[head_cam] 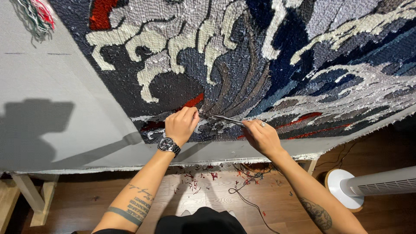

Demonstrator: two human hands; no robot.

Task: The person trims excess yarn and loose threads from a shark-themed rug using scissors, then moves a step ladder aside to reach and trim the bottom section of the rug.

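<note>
- The right hand point(260, 136) pinches the handle end of thin metal scissors point(227, 119); its grip is narrow and closed on them, with a ring on one finger.
- The blades point leftward from that grip, toward the left hand point(182, 123), their tips lying on the yarn.
- The left hand's grip is closed too, fingertips pressed or pinching at the rug point(242, 65) just beside the blade tips; whether it holds a strand I cannot tell.
- A watch point(168, 145) sits on the left wrist.
- The rug is a soft, tufted pile, stretched on grey cloth point(56, 121); it likely gives under touch, so loose tufts are best taken near their base.
- The scissors look light, stiff and sharp, best held by the handles.
- Below the grips, yarn scraps point(203, 175) and a black cord point(247, 201) lie on the wooden floor point(277, 208).
- Far right of the grips stands a white fan point(372, 186).
</note>
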